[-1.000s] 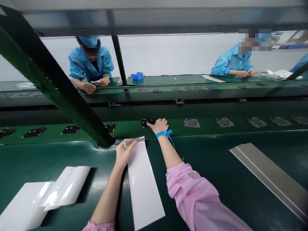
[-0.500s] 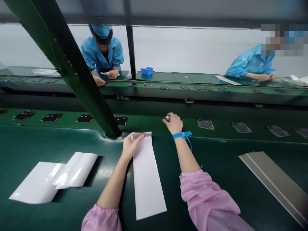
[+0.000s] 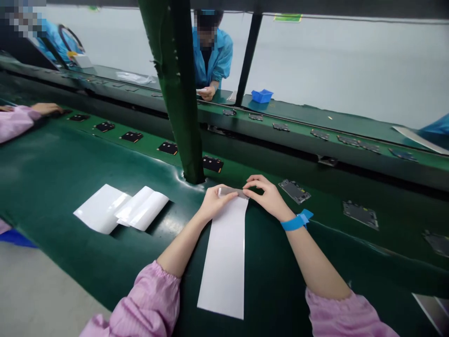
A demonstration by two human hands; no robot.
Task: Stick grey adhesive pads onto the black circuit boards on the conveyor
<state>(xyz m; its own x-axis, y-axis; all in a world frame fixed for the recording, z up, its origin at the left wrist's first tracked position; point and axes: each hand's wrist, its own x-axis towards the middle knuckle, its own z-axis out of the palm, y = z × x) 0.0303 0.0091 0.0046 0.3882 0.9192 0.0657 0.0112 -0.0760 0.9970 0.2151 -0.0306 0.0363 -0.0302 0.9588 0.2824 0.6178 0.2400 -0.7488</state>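
My left hand is closed on the top end of a long white sheet, thumb in front. That end is bent over and shows a grey strip. My right hand wears a blue wrist strap. Its thumb and a fingertip pinch at the right corner of the grey strip; whether a small piece sits between them cannot be made out. The sheet's lower part hangs toward me over the green table.
Glossy white sheets lie at left. Dark flat boards line the green belt beyond my hands. A green post stands ahead at left. Grey sheets lie at lower right. Co-workers sit across and at far left; a blue bin stands opposite.
My right hand has come back from the belt to the sheet's top corner. My view has turned left, bringing a co-worker's pink sleeve into sight.
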